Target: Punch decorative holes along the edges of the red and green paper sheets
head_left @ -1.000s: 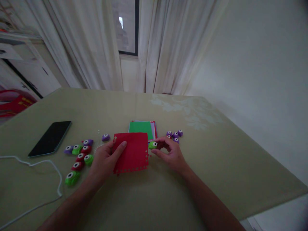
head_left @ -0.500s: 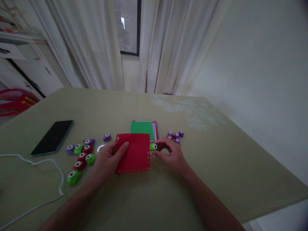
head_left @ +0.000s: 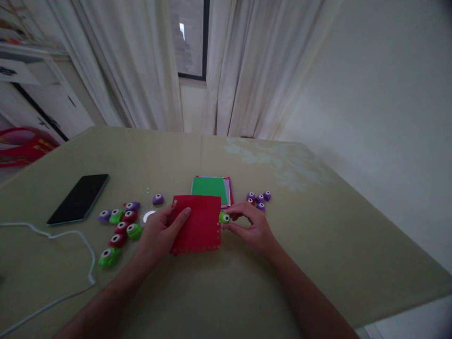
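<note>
My left hand grips a square sheet of red paper by its left side, thumb on top. Small punched holes run along the paper's bottom edge and up part of its right edge, with a few more at the top left corner. At the right edge sits a small green craft punch, pinched between the thumb and fingers of my right hand. The white top of the punch carries a dark shape. Behind the red sheet lies a stack of coloured paper, green uppermost.
Several red, green and purple craft punches lie at the left, near a lone purple punch. More punches cluster right of the stack. A dark tablet and a white cable are on the far left of the tablecloth.
Both hands keep their hold on the red paper and the green punch. The punch has shifted very slightly down along the right edge, and the view has moved a little.
</note>
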### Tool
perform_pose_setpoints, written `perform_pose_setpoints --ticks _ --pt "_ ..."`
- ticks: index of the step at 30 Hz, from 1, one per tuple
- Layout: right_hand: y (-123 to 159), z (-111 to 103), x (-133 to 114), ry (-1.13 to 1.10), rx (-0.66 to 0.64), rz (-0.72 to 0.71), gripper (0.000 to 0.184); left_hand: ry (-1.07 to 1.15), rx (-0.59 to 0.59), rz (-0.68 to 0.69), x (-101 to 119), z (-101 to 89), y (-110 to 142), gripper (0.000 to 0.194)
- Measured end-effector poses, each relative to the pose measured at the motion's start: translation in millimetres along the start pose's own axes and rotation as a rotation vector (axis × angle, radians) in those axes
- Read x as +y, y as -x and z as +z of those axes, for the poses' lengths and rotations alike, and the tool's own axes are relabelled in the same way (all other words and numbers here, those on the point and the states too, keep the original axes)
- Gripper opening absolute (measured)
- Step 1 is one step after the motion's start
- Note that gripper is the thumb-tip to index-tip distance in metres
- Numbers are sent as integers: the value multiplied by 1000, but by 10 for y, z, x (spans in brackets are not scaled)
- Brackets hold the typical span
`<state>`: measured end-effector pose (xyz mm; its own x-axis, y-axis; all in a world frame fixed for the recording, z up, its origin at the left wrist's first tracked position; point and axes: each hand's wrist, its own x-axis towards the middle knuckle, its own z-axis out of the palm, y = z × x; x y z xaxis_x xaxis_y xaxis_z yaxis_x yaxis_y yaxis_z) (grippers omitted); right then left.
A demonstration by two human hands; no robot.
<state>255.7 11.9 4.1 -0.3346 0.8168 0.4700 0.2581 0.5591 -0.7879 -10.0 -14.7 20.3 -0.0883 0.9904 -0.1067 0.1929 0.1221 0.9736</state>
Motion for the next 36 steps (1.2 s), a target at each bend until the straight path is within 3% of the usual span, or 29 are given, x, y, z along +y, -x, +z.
perform_pose_setpoints --ticks 7,13,17,20,22,25,28,36 --pt "-3 7 8 -27 -34 70 28 32 -46 -14 -22 0 -2 40" --pt "-7 10 51 -53 -92 229 27 -122 -48 63 -47 75 -55 34" --pt "-4 12 88 5 -130 298 22 -289 -55 186 -154 135 -96 35" --pt "3 17 115 26 -155 332 20 -494 85 376 -242 122 -104 60" --pt "6 18 136 33 -163 338 20 -629 117 518 -272 90 -90 60" --pt "2 5 162 37 -179 332 20 -731 -108 599 -273 59 -37 34" --pt "-12 -30 171 7 -225 320 20 -747 -322 596 -274 84 28 27" --pt "-29 -99 172 40 -269 283 19 -797 -387 612 -346 137 58 32"
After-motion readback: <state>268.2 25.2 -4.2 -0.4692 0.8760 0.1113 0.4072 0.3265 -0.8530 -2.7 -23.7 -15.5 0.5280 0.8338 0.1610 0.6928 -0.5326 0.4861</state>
